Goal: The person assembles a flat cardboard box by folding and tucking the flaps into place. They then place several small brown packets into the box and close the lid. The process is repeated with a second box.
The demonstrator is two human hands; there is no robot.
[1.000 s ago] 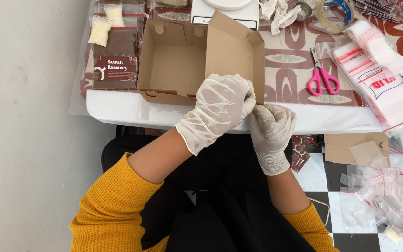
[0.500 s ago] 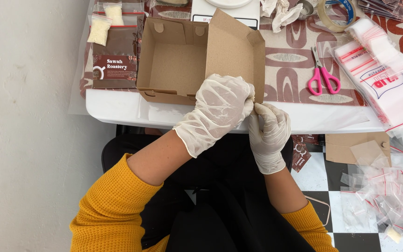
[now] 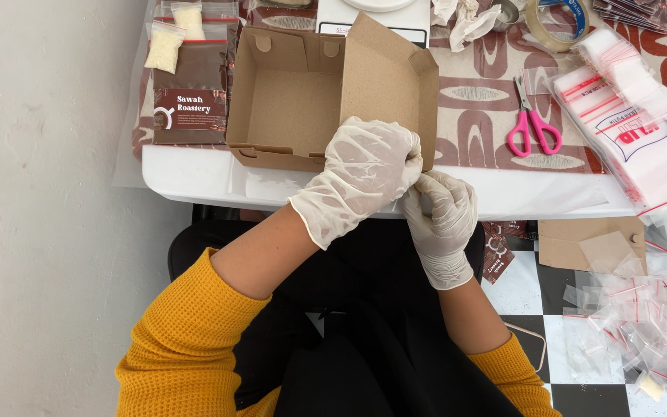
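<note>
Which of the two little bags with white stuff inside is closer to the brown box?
The small bag at the top edge, beside the cardboard box, is closer. The other small bag lies farther left, at the dark pouch's corner.

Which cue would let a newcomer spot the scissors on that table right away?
Start at the open brown cardboard box in the middle of the white table, then move right across the red-and-cream patterned cloth. The scissors lie flat there, just left of the stack of clear zip bags. Their bright pink handles are the only pink thing on the table.

gloved hands (image 3: 403,189) beside cardboard box (image 3: 295,100)
</note>
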